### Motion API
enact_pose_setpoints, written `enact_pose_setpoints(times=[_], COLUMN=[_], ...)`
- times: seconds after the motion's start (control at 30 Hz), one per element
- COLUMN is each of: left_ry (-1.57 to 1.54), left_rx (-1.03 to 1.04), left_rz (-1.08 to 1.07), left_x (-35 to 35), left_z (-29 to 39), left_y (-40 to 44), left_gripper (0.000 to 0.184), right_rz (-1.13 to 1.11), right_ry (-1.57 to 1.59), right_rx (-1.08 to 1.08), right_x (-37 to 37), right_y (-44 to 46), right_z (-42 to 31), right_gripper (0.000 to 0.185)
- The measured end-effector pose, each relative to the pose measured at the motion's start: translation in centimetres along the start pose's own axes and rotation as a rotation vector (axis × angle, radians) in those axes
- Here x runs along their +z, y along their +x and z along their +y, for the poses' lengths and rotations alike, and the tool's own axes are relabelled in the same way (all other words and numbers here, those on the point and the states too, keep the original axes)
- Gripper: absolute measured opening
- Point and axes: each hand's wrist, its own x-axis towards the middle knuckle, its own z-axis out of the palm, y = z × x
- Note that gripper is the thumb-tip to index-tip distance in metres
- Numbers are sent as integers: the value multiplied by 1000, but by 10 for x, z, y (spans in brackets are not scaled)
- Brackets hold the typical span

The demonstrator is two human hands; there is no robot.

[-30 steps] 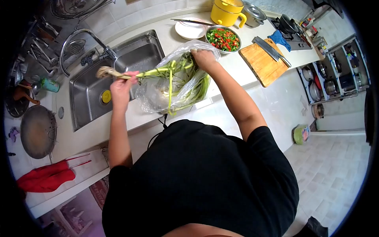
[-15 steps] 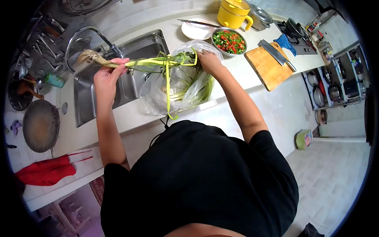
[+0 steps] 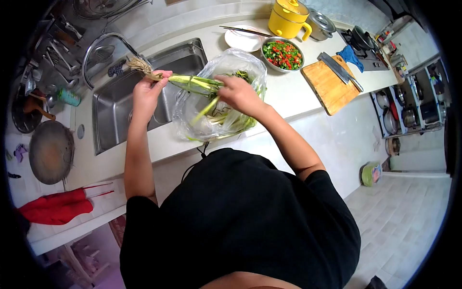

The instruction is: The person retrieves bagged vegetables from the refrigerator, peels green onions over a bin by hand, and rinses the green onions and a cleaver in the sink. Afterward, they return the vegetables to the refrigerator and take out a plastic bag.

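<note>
My left hand point(image 3: 147, 92) is closed round the root end of a bunch of green stalks point(image 3: 192, 83), above the edge of the sink point(image 3: 111, 115). Pale stringy roots stick out past its fingers. My right hand point(image 3: 238, 95) is closed on the stalks farther along, with one loose stalk slanting down below it. Under the bunch a clear plastic bag point(image 3: 183, 118) lies open on the counter, holding more green stalks with pale ends.
Beyond the bag are a white plate point(image 3: 243, 41) with chopsticks, a bowl of chopped green and red peppers point(image 3: 283, 55) and a yellow pot point(image 3: 288, 21). A cleaver point(image 3: 334, 67) lies on the wooden board point(image 3: 323, 89). A wok point(image 3: 50, 152) sits at the left.
My right hand has moved left along the stalks, toward my left hand. My left hand went left, then came back right with the root end. The hanging stalk now slants beneath my right hand.
</note>
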Motion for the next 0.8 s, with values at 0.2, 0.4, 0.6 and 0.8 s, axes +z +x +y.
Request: enact_pose_setpoints(times=[0.2, 0.4, 0.6, 0.8], left_ry=[-128, -150, -100, -170], left_rx=[-113, -47, 7, -37], left_rz=[73, 63, 102, 259], left_x=[-3, 3, 2, -35], left_z=[-30, -33, -15, 16], left_y=[-2, -5, -10, -17], left_gripper=[15, 15, 16, 16], right_rz=[351, 499, 548, 564], right_ry=[582, 997, 1222, 1181], right_rx=[455, 460, 429, 482], right_x=[-26, -67, -99, -98], right_y=[17, 49, 74, 68], right_z=[22, 12, 17, 30], right_gripper=[16, 11, 12, 12])
